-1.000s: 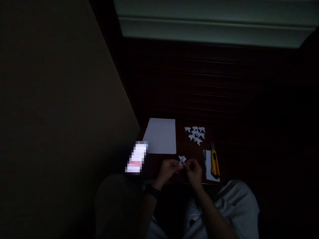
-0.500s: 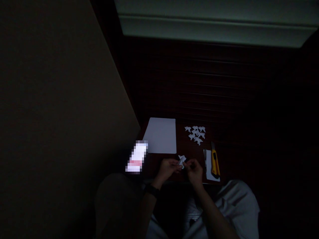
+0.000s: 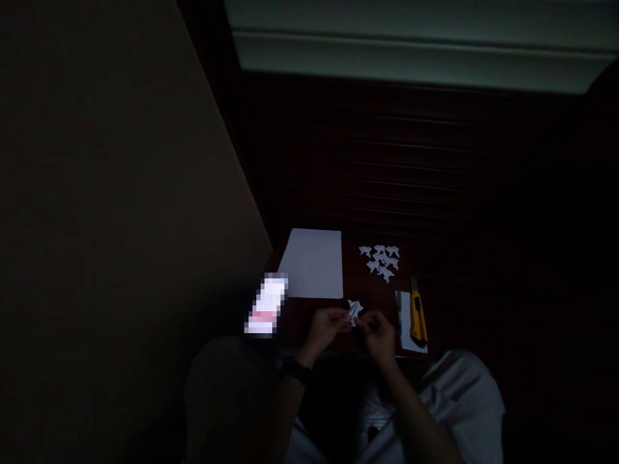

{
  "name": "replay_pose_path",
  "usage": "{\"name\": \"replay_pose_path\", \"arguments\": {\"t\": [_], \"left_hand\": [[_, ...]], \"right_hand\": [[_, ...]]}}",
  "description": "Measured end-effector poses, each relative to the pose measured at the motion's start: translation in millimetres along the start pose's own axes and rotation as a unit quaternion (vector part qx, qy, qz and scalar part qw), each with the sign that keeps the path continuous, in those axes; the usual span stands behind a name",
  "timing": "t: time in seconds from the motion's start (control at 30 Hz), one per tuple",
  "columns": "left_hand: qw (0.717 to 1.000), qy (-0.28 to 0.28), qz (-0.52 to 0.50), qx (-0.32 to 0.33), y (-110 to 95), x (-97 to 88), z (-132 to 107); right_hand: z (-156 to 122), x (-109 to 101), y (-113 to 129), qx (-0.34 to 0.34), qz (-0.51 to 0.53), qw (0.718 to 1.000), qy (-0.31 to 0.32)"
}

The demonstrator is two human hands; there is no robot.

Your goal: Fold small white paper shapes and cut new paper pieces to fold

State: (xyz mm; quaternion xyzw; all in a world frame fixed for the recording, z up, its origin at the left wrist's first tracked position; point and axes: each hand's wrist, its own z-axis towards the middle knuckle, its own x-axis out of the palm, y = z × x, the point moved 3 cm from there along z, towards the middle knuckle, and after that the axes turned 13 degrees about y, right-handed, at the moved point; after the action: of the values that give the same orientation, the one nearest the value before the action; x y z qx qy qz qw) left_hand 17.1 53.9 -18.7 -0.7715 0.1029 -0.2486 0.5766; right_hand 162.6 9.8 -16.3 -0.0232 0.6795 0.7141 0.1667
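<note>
In dim light, my left hand and my right hand meet over the near edge of a dark table. Both pinch a small folded white paper figure between their fingertips. A dark watch sits on my left wrist. A cluster of several similar folded paper figures lies on the table beyond my right hand. A sheet of white paper lies flat beyond my left hand.
A yellow utility knife rests on a narrow strip of white paper at the right. A bright phone screen glows at the table's left edge. A plain wall fills the left side.
My hands stay together on the paper figure, shifting only slightly as the fingers work it. Nothing else on the table has moved.
</note>
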Motion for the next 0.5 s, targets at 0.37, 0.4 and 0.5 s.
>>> {"name": "replay_pose_path", "arguments": {"t": [0.37,0.4,0.5], "left_hand": [[1.0,-0.012,0.009,0.006,0.9,1.2,2.1],[1.0,-0.013,0.01,0.005,0.9,1.2,2.0],[1.0,-0.017,0.007,-0.003,1.3,1.1,2.1]], "right_hand": [[-6.8,2.6,11.8,-0.03,-0.092,0.995,0.013],[-7.5,2.8,12.8,-0.033,-0.099,0.994,0.017],[-9.7,3.5,14.9,-0.048,-0.112,0.992,0.036]]}}
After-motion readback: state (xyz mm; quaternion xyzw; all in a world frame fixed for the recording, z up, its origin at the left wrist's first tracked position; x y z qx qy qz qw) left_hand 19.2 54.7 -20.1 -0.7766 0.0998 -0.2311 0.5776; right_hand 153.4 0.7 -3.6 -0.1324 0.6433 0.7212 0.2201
